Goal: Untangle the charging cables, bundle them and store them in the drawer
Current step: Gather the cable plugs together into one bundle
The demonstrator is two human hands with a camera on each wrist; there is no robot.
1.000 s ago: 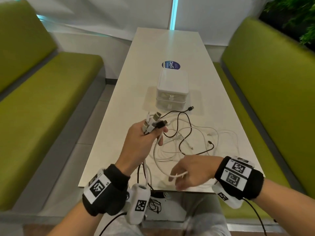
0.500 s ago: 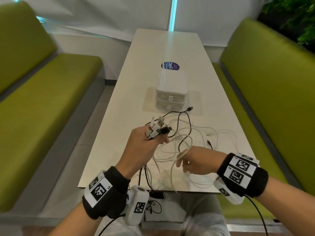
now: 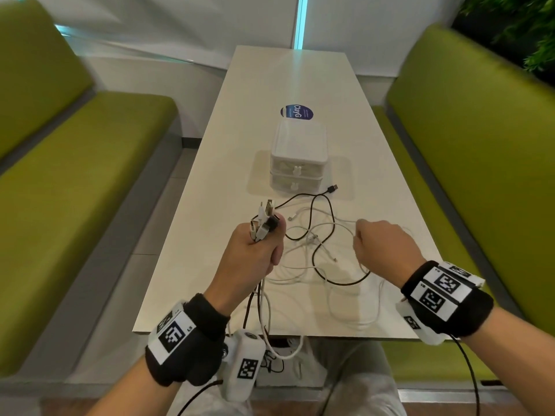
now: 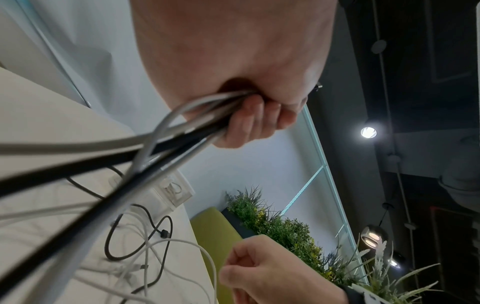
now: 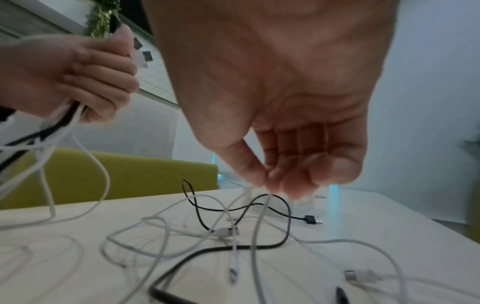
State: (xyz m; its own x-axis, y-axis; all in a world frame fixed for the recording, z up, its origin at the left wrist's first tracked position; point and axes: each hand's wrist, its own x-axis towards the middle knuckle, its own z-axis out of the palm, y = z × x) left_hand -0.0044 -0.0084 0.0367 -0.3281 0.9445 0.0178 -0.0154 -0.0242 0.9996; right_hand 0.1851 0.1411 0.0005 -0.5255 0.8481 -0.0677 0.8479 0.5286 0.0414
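Note:
My left hand (image 3: 264, 235) is raised above the near left of the table and grips a bunch of plug ends (image 3: 265, 219), white and black. Their cords (image 4: 166, 144) hang down from my fist past the table's front edge. A loose tangle of white and black charging cables (image 3: 324, 253) lies on the table between my hands. My right hand (image 3: 360, 238) hovers over the tangle's right side, fingertips (image 5: 275, 183) pinching a white cable (image 5: 262, 216) that runs down into the pile. The white two-drawer box (image 3: 298, 157) stands behind the tangle, both drawers closed.
The long white table (image 3: 294, 79) carries a blue round sticker (image 3: 296, 112) behind the drawer box. Green benches (image 3: 468, 139) line both sides. A black USB plug (image 3: 332, 189) lies just right of the box. Some cords hang over the table's near edge toward my lap.
My right hand rose from the table's near edge and moved forward and right, drawing a white cable with it. My left hand kept its grip on the plug ends, shifting little.

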